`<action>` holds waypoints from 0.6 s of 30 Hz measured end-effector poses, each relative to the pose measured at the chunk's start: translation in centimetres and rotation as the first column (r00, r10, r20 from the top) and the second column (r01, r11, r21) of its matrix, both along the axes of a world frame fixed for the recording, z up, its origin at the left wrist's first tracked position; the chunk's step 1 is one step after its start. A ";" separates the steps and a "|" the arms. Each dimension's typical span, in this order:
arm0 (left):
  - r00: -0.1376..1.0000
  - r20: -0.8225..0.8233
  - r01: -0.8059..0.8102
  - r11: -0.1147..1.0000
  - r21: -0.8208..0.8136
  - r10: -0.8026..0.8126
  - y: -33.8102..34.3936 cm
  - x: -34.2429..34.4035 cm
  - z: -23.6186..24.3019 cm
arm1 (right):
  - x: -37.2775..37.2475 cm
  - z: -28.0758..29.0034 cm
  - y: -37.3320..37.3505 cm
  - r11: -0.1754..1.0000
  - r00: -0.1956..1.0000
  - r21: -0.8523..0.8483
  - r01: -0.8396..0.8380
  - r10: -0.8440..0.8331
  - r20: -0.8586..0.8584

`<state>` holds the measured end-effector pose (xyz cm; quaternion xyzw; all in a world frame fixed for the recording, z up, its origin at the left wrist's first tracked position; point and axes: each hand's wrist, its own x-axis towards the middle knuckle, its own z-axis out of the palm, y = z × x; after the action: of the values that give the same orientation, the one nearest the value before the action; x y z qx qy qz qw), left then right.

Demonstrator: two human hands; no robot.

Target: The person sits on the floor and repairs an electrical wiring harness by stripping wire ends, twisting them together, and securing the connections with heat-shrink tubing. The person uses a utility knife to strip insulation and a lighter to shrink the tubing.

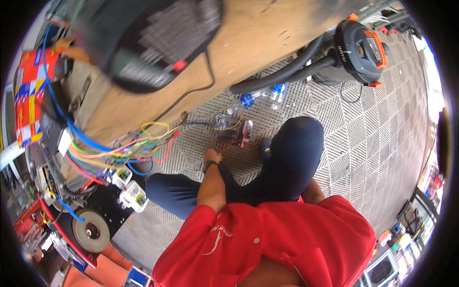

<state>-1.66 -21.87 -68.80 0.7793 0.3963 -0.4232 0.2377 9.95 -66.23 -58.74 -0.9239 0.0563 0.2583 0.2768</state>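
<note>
My left hand (pixel 213 156), with a dark watch on its wrist, hangs low in front of my bent left leg. Its fingers look curled in, and nothing shows in them. Just beyond it on the floor lies a dark, boxy device (pixel 226 128) with a yellow wire across it and a cable running left. A small red, white and black piece (pixel 246 134) sits against its right side. My right forearm (pixel 313 193) goes down behind my raised right leg, which hides the right hand.
A wooden bench (pixel 248 52) carries a blurred black machine (pixel 158 43). Plastic bottles (pixel 278 93) lie below the hose of a black-orange vacuum cleaner (pixel 358 52). Coloured wires (pixel 138 148), white sockets (pixel 134 196) and a grinding disc (pixel 91 230) are at left. Patterned flooring (pixel 373 143) extends right.
</note>
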 end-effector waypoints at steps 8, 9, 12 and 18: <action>0.889 0.455 -0.014 0.997 -0.074 0.046 0.6 6.9 8.7 | -2.7 0.0 -1.6 0.999 0.999 -0.035 0.041 -0.040 0.035; 0.853 0.516 -0.023 0.993 -0.113 0.079 0.3 7.4 11.3 | -3.1 0.1 -1.9 0.998 0.998 -0.046 0.039 -0.037 0.049; 0.793 0.471 -0.220 0.902 -0.371 0.387 -0.6 8.2 20.4 | -3.6 0.4 -4.1 0.992 0.992 -0.122 0.011 0.004 0.124; 0.406 0.200 -0.280 0.330 -0.901 0.892 -0.8 8.9 34.6 | 3.1 -1.4 -14.1 0.772 0.901 -0.506 0.384 -0.194 0.388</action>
<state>7.28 -22.63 -34.22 0.4645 0.3388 -0.0908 0.8131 13.05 -80.33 -60.17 -0.9723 0.2296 0.0329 0.0292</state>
